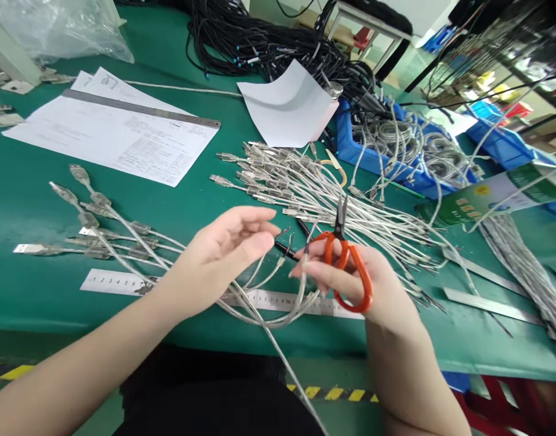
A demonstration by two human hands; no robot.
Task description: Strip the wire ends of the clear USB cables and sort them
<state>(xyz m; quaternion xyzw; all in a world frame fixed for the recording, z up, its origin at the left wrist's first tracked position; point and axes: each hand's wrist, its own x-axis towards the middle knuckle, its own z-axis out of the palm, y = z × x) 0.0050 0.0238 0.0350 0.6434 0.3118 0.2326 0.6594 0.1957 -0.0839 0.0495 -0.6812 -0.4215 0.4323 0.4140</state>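
My right hand (346, 272) is closed, with orange-handled scissors (360, 275) hooked in it, blades pointing up and away. Its thumb and fingertips also pinch a pale USB cable (303, 284). My left hand (228, 257) has curled fingers with thumb and fingertips together; a thin dark wire end (284, 231) shows at the tips, apparently of a cable passing behind the thumb. Several USB cables (119, 260) lie below and left of that hand, plugs to the left. Across the white paper ruler (282, 301) run looped cables. A black pen-like item (284, 249) lies between my hands.
A heap of USB cables (282, 172) lies ahead, beside a blue bin (346, 130) of coiled cables. Printed papers (137, 145) with a steel ruler (142, 108) are at left. Black cables (260, 48) pile up behind. Metal strips (487, 306) and a wire bundle (523, 266) lie right.
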